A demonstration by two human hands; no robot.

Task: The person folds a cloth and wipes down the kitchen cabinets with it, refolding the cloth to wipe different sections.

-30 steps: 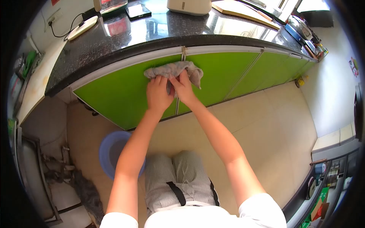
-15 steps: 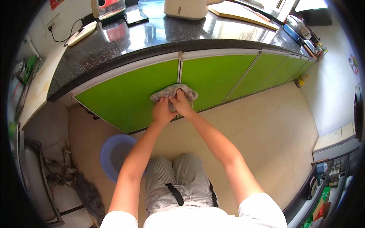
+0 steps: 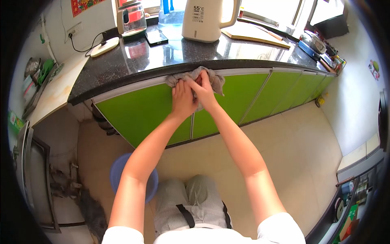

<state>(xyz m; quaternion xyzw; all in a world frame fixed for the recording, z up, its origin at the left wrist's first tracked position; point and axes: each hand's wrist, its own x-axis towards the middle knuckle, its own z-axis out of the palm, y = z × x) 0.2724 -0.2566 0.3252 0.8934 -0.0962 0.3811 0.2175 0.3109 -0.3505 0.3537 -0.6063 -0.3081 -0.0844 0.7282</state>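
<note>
At the near side I see striped trousers (image 3: 191, 203), and just beside them, at their left, a blue basin (image 3: 118, 175) stands on the floor, partly hidden by my left forearm. Farther on, my left hand (image 3: 183, 99) lays its fingers almost straight on a grey cloth (image 3: 183, 77); I cannot tell whether it grips or only presses. My right hand (image 3: 204, 92) grips the bunched cloth, its thumb near the left hand. The cloth is at the top of the green cabinet doors (image 3: 142, 112), over the seam between two doors, at the front edge of the black countertop (image 3: 118, 67).

On the countertop, a white lid (image 3: 105, 47) with a black knob lies near the left end. To the right of it are a smartphone (image 3: 156, 37) and, just behind, a glass pot (image 3: 132, 22). The white electric kettle (image 3: 203, 22), marked 55°C, stands near the middle, and a wooden cutting board (image 3: 254, 35) lies to its right. Behind, between glass pot and kettle, is a blue water bottle (image 3: 170, 19).
</note>
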